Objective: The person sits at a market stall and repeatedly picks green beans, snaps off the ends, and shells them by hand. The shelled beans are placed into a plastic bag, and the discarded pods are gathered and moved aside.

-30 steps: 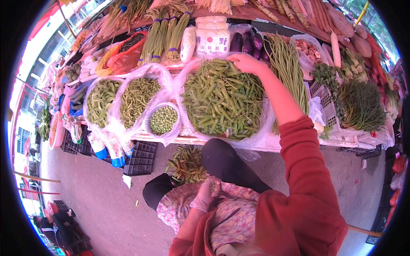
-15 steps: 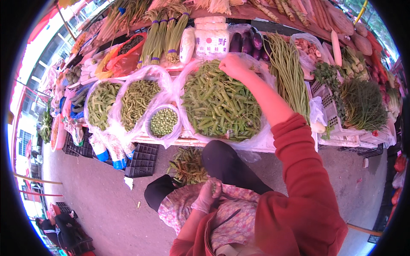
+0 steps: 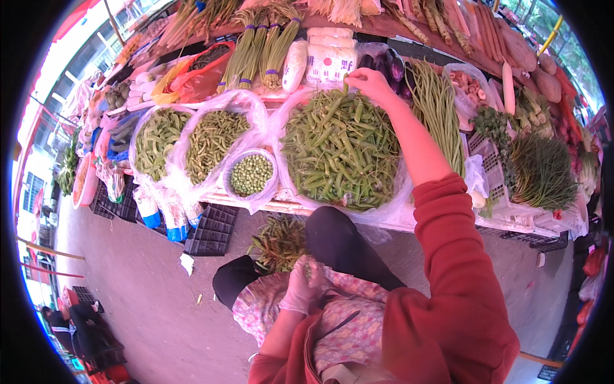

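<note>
My right hand (image 3: 371, 84) is stretched over the far edge of a big heap of green pea pods (image 3: 339, 153) in a plastic-lined tray. Its fingertips pinch one pea pod (image 3: 346, 83), held up above the heap. Close to my lap, my left hand (image 3: 303, 285) wears a thin clear glove and is curled closed around something small and greenish, perhaps shelled peas, mostly hidden by the fingers. Left of the heap stands a white bowl of shelled green peas (image 3: 250, 175). A pile of pods or husks (image 3: 281, 243) lies on the ground beyond my left hand.
Two more plastic-lined lots, smaller pods (image 3: 216, 137) and flat green pods (image 3: 160, 141), lie further left. Eggplants (image 3: 389, 69) and long beans (image 3: 438, 115) border the heap. Black crates (image 3: 212, 229) stand below the stall. Another person (image 3: 86, 336) is at the lower left.
My right hand has shifted slightly, its fist loosening into a pinch with a pea pod now visible in it. The left hand stays closed near my lap. The view has shifted a little.
</note>
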Tool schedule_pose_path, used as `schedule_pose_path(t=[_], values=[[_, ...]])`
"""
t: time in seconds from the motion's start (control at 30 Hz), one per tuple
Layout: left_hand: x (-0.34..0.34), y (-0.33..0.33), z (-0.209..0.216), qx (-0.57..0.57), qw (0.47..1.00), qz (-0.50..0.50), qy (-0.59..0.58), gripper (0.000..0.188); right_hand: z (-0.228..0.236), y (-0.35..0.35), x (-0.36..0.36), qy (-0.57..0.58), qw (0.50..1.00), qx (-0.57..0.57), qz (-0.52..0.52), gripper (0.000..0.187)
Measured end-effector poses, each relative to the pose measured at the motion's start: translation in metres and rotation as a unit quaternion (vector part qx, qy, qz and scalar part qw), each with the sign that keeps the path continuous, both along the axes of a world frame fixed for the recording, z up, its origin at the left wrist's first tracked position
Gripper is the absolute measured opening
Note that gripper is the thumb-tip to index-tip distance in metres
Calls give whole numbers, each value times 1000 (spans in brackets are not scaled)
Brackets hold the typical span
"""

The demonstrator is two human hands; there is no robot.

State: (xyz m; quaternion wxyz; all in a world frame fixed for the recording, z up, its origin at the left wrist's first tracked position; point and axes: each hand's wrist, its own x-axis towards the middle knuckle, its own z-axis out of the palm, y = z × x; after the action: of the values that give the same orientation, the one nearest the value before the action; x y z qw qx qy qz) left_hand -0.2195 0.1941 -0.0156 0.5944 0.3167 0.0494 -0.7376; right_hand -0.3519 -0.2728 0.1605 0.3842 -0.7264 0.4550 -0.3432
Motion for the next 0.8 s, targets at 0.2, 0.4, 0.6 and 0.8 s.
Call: schedule_pose_path(t=[0.2,0.4,0.6,0.8], values=[[-5,0,23,127,987,97,36,34,1,7,-9,-281,949,140,25,33],[-3,7,21,37,997,57,-19,31,-19,1,-6,-126,990,27,-49,32],[1,9,22,101,992,51,-47,30,-25,-3,-3,-143,972,-136,-129,31],[-1,9,32,60,996,65,-27,27,-22,8,-13,-121,992,-15,-38,30]])
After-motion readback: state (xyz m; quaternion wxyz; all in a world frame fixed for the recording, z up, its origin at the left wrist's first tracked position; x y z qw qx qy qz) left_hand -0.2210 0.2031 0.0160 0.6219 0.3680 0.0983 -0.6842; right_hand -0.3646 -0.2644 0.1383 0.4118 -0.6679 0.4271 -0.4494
